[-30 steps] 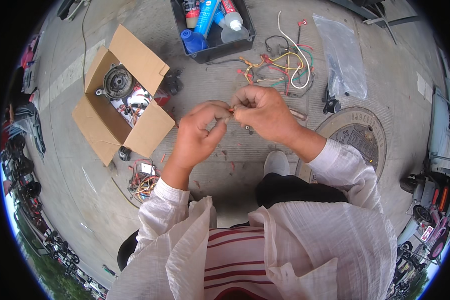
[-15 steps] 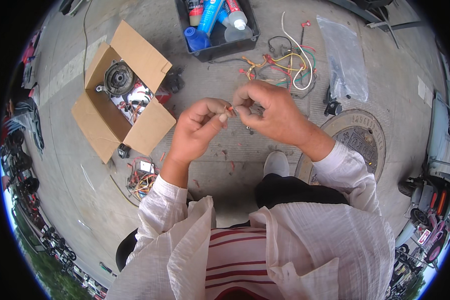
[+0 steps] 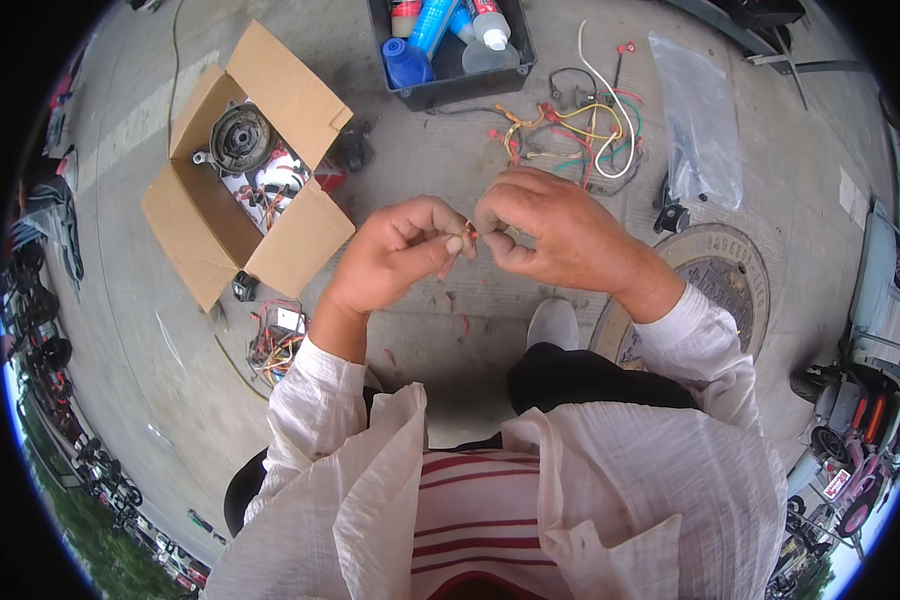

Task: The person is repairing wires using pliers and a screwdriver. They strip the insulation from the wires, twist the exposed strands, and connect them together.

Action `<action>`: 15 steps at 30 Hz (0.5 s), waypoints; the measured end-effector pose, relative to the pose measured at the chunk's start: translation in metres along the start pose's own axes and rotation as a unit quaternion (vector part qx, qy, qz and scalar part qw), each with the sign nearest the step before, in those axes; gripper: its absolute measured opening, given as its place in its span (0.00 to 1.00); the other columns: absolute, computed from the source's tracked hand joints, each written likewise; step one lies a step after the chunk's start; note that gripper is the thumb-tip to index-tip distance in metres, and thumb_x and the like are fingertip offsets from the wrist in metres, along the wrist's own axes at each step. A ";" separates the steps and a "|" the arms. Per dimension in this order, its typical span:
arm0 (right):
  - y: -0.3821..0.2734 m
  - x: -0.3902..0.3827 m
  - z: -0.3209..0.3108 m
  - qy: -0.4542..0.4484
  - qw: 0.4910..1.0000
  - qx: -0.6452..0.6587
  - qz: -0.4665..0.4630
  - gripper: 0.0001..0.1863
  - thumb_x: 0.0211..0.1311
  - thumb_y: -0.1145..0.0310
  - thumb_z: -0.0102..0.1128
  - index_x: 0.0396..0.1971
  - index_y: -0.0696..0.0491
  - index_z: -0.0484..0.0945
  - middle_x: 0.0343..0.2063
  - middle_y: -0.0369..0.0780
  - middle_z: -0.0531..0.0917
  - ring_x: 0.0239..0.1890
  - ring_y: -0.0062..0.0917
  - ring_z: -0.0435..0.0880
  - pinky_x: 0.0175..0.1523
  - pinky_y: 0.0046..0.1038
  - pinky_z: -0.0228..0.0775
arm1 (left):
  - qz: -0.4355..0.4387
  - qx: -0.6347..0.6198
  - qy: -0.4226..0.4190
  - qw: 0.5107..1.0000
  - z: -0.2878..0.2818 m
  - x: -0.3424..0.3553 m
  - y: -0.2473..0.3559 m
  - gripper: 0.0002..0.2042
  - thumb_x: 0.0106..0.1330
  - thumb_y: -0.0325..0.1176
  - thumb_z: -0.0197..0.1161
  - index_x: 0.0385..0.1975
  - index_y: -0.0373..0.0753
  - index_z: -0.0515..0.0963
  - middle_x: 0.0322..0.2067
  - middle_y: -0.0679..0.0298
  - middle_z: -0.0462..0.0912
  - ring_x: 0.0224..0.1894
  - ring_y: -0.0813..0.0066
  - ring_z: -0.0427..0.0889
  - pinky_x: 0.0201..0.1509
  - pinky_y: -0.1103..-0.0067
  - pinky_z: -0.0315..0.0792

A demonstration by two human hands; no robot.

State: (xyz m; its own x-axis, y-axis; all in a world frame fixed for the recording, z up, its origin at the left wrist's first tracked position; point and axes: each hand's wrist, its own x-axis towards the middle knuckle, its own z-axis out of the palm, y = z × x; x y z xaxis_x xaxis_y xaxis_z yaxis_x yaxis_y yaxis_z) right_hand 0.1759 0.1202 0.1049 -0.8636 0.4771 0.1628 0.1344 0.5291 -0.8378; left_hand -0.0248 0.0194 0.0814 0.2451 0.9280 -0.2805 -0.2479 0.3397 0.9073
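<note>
In front of my body, both hands meet over the ground. My left hand pinches a small red and copper-coloured piece between thumb and fingertips; it is too small to name surely. My right hand is closed in a pinch right beside that piece, its fingertips at or very near it. What the right fingers hold, if anything, is hidden. Beyond my right hand lies a loose tangle of coloured wires, red, yellow, green, black and white. Small red scraps are scattered on the concrete below my hands.
To the left stands an open cardboard box with a round metal part inside. A wire bundle lies near my left forearm. Ahead is a black bin of bottles; at right, a clear plastic bag and a manhole cover.
The view has tilted a little, so the box, bin and wires sit higher in the picture. My hands stay pinched together at the small piece, with slight turns of the fingers.
</note>
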 end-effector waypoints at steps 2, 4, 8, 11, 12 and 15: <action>-0.003 0.001 0.000 -0.010 1.000 -0.002 -0.008 0.05 0.50 0.77 0.59 0.26 0.56 0.72 0.27 0.40 0.77 0.35 0.38 0.78 0.40 0.37 0.70 | -0.006 -0.001 -0.005 1.000 -0.001 -0.001 0.000 0.01 0.65 0.24 0.57 0.33 0.33 0.75 0.31 0.62 0.82 0.27 0.83 0.73 0.31 0.84 0.69; 0.000 -0.001 0.003 -0.009 1.000 -0.008 -0.013 0.05 0.50 0.77 0.58 0.26 0.56 0.72 0.27 0.41 0.77 0.35 0.39 0.78 0.41 0.37 0.70 | -0.014 0.000 -0.008 1.000 -0.001 0.000 -0.002 0.01 0.65 0.23 0.57 0.33 0.33 0.75 0.31 0.62 0.81 0.27 0.83 0.73 0.31 0.83 0.69; 0.003 -0.002 0.010 -0.002 1.000 -0.008 -0.017 0.04 0.50 0.77 0.57 0.25 0.56 0.71 0.26 0.42 0.77 0.35 0.40 0.78 0.41 0.39 0.70 | -0.033 0.003 -0.008 0.999 -0.001 0.000 -0.003 0.02 0.65 0.23 0.57 0.33 0.33 0.75 0.31 0.62 0.81 0.27 0.83 0.73 0.31 0.83 0.69; 0.004 -0.002 0.011 -0.012 1.000 -0.019 -0.012 0.05 0.49 0.77 0.57 0.26 0.56 0.71 0.26 0.43 0.76 0.35 0.41 0.78 0.41 0.39 0.70 | -0.042 -0.005 -0.007 0.999 -0.002 0.001 -0.005 0.02 0.65 0.23 0.57 0.32 0.32 0.75 0.31 0.62 0.81 0.27 0.83 0.74 0.31 0.82 0.70; 0.005 -0.002 0.012 -0.008 1.000 -0.019 -0.011 0.05 0.49 0.77 0.57 0.26 0.56 0.71 0.26 0.43 0.76 0.35 0.41 0.78 0.40 0.39 0.70 | -0.042 -0.007 -0.008 0.999 -0.002 0.001 -0.006 0.02 0.65 0.24 0.57 0.32 0.32 0.75 0.31 0.62 0.81 0.27 0.83 0.74 0.31 0.82 0.70; 0.007 -0.003 0.014 0.000 1.000 -0.021 -0.008 0.05 0.50 0.77 0.57 0.26 0.56 0.70 0.26 0.43 0.76 0.34 0.42 0.78 0.40 0.40 0.70 | -0.043 -0.010 -0.007 0.999 -0.003 0.002 -0.007 0.02 0.65 0.24 0.57 0.32 0.33 0.75 0.31 0.62 0.81 0.27 0.82 0.74 0.31 0.82 0.70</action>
State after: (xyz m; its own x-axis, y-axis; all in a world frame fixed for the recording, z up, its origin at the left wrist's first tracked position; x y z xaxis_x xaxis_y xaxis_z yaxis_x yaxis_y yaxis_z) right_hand 0.1722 0.1126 0.0909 -0.8655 0.4686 0.1771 0.1398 0.5655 -0.8128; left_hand -0.0256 0.0190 0.0739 0.2803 0.8926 -0.3530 -0.2444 0.4220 0.8730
